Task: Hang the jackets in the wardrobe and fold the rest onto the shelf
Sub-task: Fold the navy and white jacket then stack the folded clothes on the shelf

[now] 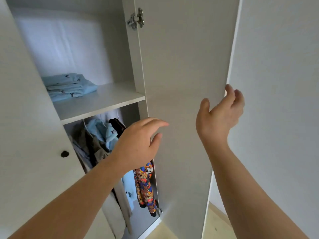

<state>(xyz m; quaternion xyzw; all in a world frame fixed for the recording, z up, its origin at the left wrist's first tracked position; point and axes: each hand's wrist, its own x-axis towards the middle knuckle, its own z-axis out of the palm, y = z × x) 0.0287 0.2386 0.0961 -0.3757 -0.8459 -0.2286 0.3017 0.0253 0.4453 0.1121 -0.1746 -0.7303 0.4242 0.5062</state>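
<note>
A folded light-blue garment (69, 87) lies on the left of the wardrobe shelf (103, 104). Below the shelf hang several clothes: a light-blue jacket (105, 133), a grey-brown one (96, 149) and a colourful bear-print piece (145, 185). My left hand (138, 145) hovers in front of the hanging clothes with relaxed fingers, holding nothing. My right hand (222, 114) is raised at the free edge of the open right wardrobe door (181, 83), fingers loosely curved near the edge; whether they touch it is unclear.
The left wardrobe door (31, 135) with a dark round knob (64, 153) stands closed on the left. A hinge (137, 18) sits at the top of the right door. A pale wall (279, 83) is on the right, light floor below.
</note>
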